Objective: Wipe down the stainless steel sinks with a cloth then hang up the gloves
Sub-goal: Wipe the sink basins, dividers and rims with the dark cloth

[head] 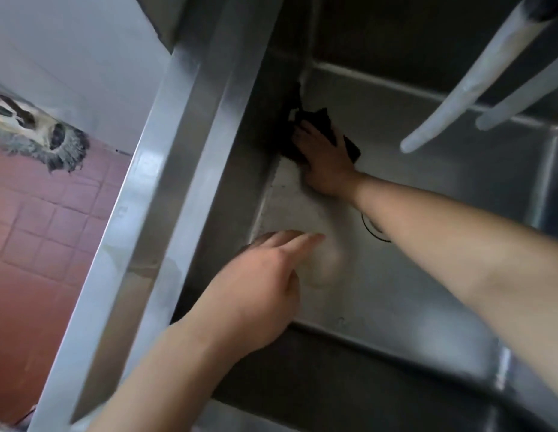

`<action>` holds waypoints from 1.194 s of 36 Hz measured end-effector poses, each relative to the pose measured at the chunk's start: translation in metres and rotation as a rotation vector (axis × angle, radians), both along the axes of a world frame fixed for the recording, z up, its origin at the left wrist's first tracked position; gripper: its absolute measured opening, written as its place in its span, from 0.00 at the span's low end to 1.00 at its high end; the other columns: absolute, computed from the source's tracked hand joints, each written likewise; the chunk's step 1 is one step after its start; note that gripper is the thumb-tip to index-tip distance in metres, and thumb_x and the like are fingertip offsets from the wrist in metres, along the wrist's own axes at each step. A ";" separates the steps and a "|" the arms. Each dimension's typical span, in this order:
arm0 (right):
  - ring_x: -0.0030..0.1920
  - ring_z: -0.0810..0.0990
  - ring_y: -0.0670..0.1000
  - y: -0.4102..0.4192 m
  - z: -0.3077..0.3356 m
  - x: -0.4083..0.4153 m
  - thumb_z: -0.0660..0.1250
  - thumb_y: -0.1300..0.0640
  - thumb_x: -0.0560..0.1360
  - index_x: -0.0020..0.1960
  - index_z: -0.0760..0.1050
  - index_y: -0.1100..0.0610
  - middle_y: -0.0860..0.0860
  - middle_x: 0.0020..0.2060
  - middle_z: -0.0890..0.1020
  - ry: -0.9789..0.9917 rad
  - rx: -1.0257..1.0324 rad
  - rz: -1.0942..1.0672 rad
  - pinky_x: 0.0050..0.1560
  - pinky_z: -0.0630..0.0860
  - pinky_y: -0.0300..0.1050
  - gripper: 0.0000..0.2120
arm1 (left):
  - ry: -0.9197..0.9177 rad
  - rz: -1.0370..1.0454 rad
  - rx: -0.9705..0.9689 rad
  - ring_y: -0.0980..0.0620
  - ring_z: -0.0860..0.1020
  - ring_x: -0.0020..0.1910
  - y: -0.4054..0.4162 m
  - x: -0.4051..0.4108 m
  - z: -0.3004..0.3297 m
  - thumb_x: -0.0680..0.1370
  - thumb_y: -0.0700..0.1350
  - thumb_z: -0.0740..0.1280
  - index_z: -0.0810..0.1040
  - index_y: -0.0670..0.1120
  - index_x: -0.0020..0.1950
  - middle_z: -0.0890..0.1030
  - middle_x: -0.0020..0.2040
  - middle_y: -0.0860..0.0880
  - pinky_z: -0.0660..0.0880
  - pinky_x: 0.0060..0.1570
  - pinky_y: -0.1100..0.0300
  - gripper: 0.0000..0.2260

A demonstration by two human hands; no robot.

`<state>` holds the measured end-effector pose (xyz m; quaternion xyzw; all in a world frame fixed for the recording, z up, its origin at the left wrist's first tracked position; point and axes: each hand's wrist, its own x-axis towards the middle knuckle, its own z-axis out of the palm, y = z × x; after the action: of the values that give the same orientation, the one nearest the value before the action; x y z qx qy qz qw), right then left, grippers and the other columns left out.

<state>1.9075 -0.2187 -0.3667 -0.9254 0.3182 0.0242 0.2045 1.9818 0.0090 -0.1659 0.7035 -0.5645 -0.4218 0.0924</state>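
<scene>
I look down into a deep stainless steel sink (427, 291). My right hand (326, 165) reaches to the far left corner of the basin and presses a dark cloth (319, 120) flat against the bottom and left wall. The cloth is partly hidden under my fingers. My left hand (262, 282) hovers inside the sink by the left wall, fingers straight and holding nothing. A drain (372, 229) shows just below my right forearm. No gloves are in view.
The sink's wide steel rim (165, 188) runs diagonally on the left. Beyond it lies red tiled floor (37, 229) with a grey mop head (43, 138). Two pale tubes (458, 88) hang over the sink at the upper right.
</scene>
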 end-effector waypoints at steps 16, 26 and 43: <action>0.79 0.54 0.57 0.093 0.026 -0.055 0.60 0.46 0.77 0.77 0.63 0.55 0.55 0.78 0.60 -0.132 0.080 -0.335 0.76 0.48 0.62 0.31 | -0.061 0.214 0.032 0.53 0.75 0.66 0.026 -0.017 -0.003 0.78 0.37 0.59 0.73 0.55 0.72 0.77 0.68 0.53 0.74 0.62 0.58 0.24; 0.79 0.41 0.61 0.155 0.014 0.005 0.50 0.39 0.78 0.80 0.42 0.62 0.61 0.79 0.45 0.165 0.130 -0.255 0.76 0.40 0.65 0.41 | -0.422 0.459 -0.484 0.44 0.57 0.80 0.069 -0.002 0.047 0.80 0.42 0.61 0.67 0.46 0.76 0.64 0.78 0.46 0.56 0.78 0.50 0.23; 0.80 0.42 0.53 0.132 0.011 -0.111 0.54 0.41 0.70 0.81 0.45 0.51 0.50 0.80 0.46 0.298 0.041 0.699 0.76 0.35 0.60 0.42 | -0.895 0.413 -0.094 0.42 0.45 0.80 0.077 -0.002 0.014 0.70 0.56 0.63 0.49 0.56 0.81 0.47 0.82 0.49 0.45 0.77 0.41 0.41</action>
<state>1.7970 -0.0871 -0.3562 -0.9602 0.0088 0.2331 0.1537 1.9798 0.0860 -0.1522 0.9079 -0.4159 -0.0256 -0.0458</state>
